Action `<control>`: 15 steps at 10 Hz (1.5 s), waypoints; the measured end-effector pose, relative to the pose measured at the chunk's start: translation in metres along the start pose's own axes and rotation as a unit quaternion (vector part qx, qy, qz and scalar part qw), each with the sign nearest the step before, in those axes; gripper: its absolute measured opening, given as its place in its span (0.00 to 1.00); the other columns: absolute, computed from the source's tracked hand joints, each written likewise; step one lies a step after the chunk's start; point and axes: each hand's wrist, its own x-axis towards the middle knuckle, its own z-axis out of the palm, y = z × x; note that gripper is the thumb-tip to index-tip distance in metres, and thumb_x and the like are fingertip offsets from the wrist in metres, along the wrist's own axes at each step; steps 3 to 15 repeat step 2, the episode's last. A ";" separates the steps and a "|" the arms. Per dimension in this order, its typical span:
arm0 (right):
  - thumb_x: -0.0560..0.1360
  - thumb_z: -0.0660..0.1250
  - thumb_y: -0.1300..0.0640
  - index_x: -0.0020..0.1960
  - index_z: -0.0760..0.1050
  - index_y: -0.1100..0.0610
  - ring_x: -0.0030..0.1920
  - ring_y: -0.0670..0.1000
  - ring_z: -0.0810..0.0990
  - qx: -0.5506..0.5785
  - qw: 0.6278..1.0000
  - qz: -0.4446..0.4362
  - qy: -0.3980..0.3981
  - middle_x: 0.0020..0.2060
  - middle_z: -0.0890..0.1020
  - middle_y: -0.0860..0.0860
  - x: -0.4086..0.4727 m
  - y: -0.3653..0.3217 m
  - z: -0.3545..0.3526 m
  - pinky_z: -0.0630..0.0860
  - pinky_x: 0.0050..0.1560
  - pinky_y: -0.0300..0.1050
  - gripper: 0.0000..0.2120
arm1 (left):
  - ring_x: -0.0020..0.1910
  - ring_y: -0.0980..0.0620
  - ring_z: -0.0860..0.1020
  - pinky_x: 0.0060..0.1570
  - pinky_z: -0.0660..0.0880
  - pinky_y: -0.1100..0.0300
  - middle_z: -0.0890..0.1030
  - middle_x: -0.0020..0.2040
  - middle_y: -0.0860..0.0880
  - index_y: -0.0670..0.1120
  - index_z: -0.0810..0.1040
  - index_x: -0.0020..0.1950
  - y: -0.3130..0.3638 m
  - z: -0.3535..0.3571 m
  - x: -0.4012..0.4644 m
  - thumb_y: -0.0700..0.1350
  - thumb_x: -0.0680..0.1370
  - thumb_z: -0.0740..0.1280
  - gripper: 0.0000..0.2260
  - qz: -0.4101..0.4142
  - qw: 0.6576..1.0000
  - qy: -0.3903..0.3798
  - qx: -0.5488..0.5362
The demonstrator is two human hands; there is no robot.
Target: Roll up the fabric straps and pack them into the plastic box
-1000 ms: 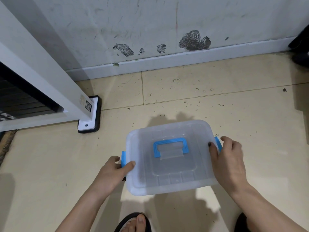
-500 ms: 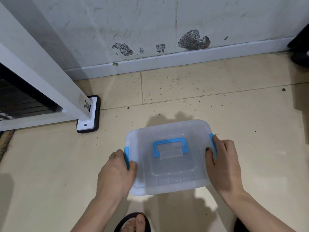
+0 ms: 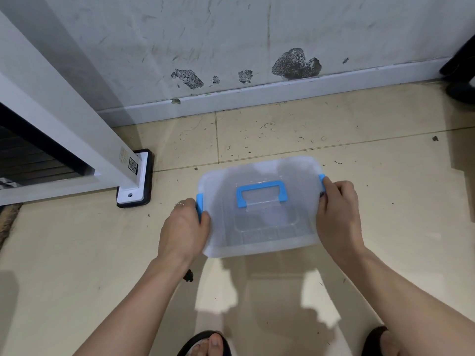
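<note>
The translucent plastic box with a blue lid handle (image 3: 259, 206) sits lidded on the beige tiled floor (image 3: 77, 253); no straps show. This looks like the opening step: both side clips need releasing next. The left hand (image 3: 183, 227) and right hand (image 3: 336, 214) flank it, fingers curled over the blue clips.

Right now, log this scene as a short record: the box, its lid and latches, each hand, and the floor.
box: translucent plastic box, on the beige tiled floor
lid: on, blue carry handle lying flat
latches: blue, one at each end
left hand: grips the left latch
right hand: grips the right latch
straps: none in view
</note>
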 end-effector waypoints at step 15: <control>0.85 0.52 0.51 0.57 0.72 0.53 0.42 0.38 0.71 -0.105 0.994 0.002 -0.009 0.47 0.70 0.45 0.013 0.017 0.007 0.67 0.41 0.46 0.12 | 0.43 0.42 0.74 0.39 0.67 0.52 0.75 0.45 0.45 0.42 0.72 0.48 0.002 0.006 0.013 0.47 0.82 0.62 0.09 0.003 1.000 -0.004 -0.002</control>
